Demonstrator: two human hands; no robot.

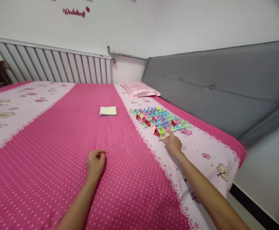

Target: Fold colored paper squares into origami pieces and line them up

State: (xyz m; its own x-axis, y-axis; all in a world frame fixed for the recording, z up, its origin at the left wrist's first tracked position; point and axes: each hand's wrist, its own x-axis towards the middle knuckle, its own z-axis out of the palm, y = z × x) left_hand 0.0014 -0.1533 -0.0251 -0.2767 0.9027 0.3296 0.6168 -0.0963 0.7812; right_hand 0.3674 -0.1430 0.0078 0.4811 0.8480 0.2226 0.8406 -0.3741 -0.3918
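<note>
Many small folded paper boats point(164, 122) in red, green, blue, purple, pink and yellow stand close together in rows on the pale printed part of the bedspread. My right hand point(173, 143) is at the near edge of this group. Its index finger reaches to a pink boat beside a bright green boat point(162, 131) and a red boat point(156, 132), with the thumb apart below and no paper visibly gripped. My left hand point(95, 162) rests on the pink dotted cloth, fingers loosely curled, a gap between thumb and index finger, nothing in it.
A stack of pale yellow paper sheets point(108, 111) lies on the bedspread point(120, 188), ahead of my left hand. Farther back is a pink satin pillow point(140, 89). A grey padded headboard point(202, 83) runs along the right, and a white radiator point(69, 65) lines the back wall.
</note>
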